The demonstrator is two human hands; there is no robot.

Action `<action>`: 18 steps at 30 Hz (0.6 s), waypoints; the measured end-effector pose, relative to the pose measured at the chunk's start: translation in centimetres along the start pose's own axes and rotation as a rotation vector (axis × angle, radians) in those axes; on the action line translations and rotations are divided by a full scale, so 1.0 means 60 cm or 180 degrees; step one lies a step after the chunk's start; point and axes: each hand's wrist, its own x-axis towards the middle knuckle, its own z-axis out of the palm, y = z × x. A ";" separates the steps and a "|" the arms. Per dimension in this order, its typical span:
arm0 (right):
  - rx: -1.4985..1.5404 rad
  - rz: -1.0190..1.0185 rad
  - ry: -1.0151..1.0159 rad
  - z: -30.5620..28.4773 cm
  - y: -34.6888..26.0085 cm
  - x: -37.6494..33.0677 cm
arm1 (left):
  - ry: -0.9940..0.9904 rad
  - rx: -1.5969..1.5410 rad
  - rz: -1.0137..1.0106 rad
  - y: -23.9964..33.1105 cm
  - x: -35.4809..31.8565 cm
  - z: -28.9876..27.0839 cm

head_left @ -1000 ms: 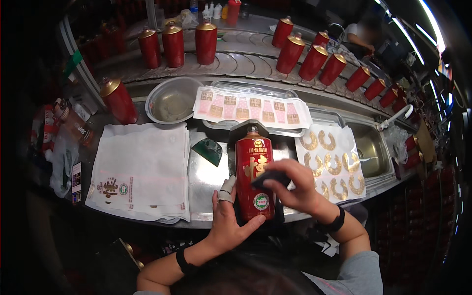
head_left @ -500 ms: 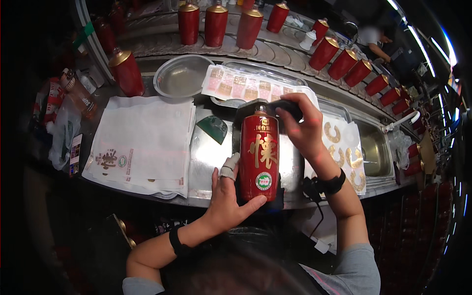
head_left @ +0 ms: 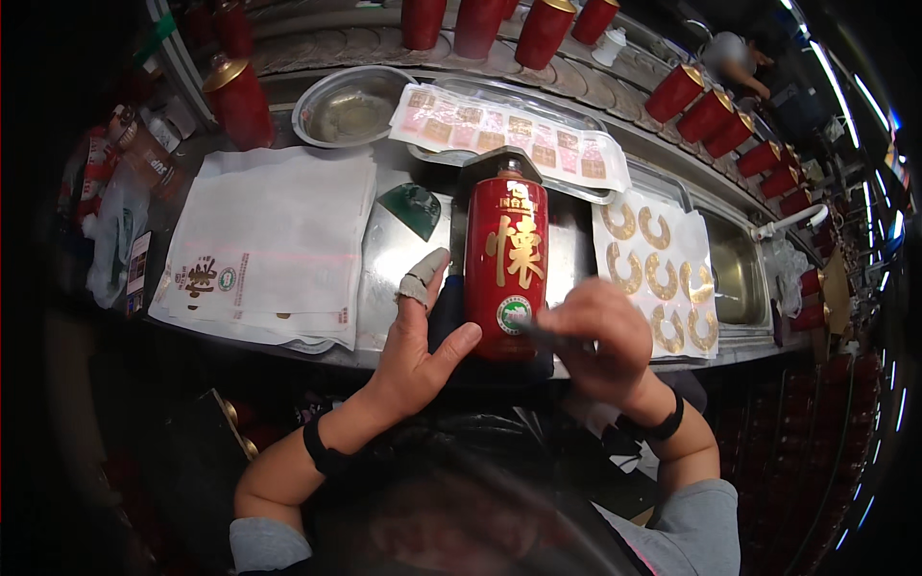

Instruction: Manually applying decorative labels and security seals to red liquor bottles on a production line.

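Observation:
A red bottle with gold characters and a round green-and-white emblem lies in front of me, neck away, on a dark holder. My left hand is beside its lower left side, thumb and fingers apart, a pale wrap on one finger; it holds nothing. At the lower right of the bottle my right hand, blurred, is closed round a dark flat tool whose end reaches to the emblem. Its exact kind is hard to make out. A dark green triangular piece lies left of the bottle.
Stacked white transfer sheets lie at left. Gold C-shaped decals on a sheet lie right, beside a sink. Behind are a metal bowl, a decal strip on trays, and red bottles along a conveyor. Another person is far right.
My right hand came down from the bottle's neck to its lower right side with the dark tool. The left hand has loosened from the bottle's lower end. Conveyor bottles shifted.

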 end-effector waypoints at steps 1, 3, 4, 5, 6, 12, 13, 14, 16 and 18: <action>-0.0305 0.0243 0.0050 0.002 0.015 0.007 | -0.0097 0.0026 -0.0086 -0.003 0.000 0.005; -0.0545 0.0492 -0.0009 0.007 0.025 0.014 | -0.0104 0.0038 -0.0087 0.000 0.003 0.009; -0.0602 0.0099 -0.0067 0.011 0.019 0.011 | -0.0080 0.0090 -0.0025 0.001 0.005 0.009; -0.0545 -0.0072 -0.0077 0.014 0.007 0.001 | -0.0159 0.0481 -0.0044 0.003 0.006 0.005; -0.0555 -0.0362 -0.0075 0.016 -0.010 -0.012 | -0.0134 0.0253 -0.0039 0.004 0.005 0.010; 0.0449 0.2099 0.0735 0.035 -0.004 -0.047 | -0.0197 0.0125 -0.0138 0.005 0.007 0.014; 0.0726 0.2319 0.0971 0.041 0.022 -0.044 | -0.0187 0.0138 -0.0095 0.004 0.008 0.014; 0.1043 0.2526 0.1136 0.047 0.050 -0.040 | -0.0162 0.0157 -0.0047 0.003 0.008 0.014; 0.1272 0.2546 0.1455 0.053 0.094 -0.039 | -0.0127 0.0136 0.0024 0.001 0.009 0.014; 0.1336 0.2777 0.1452 0.053 0.120 -0.041 | -0.0083 0.0019 0.0065 -0.001 0.009 0.016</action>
